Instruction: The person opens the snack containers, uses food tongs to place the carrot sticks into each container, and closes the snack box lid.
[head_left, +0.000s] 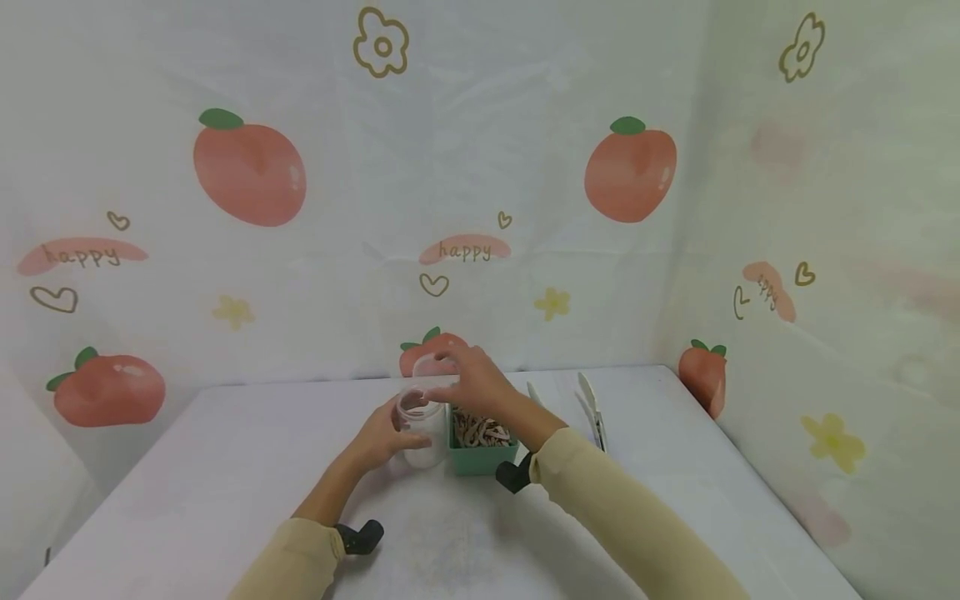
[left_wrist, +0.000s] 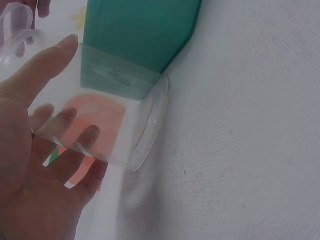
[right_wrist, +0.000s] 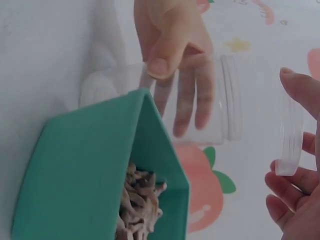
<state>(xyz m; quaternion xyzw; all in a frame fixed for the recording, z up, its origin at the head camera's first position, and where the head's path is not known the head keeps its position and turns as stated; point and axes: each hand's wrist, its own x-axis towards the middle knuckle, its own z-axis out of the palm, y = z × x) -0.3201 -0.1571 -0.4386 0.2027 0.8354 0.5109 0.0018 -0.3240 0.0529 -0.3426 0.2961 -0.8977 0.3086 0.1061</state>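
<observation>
A clear plastic jar [head_left: 424, 450] stands upright on the table. My left hand [head_left: 377, 437] grips it from the left; in the left wrist view, the thumb and the fingers lie on opposite sides of the jar wall [left_wrist: 135, 132]. Above the jar's mouth, my right hand [head_left: 480, 383] pinches a clear round lid [right_wrist: 290, 135] by its rim, apart from the jar. Right beside the jar is a green box [head_left: 483, 462]. Inside that box lie many brownish, twisted dried strips [right_wrist: 140, 200].
Metal tongs with pale tips [head_left: 592, 404] lie on the white table [head_left: 675, 492], right of the box. Another pale slim tip [head_left: 534, 393] shows behind my right wrist, mostly hidden. A printed cloth wall [head_left: 337, 308] rises at the table's back edge.
</observation>
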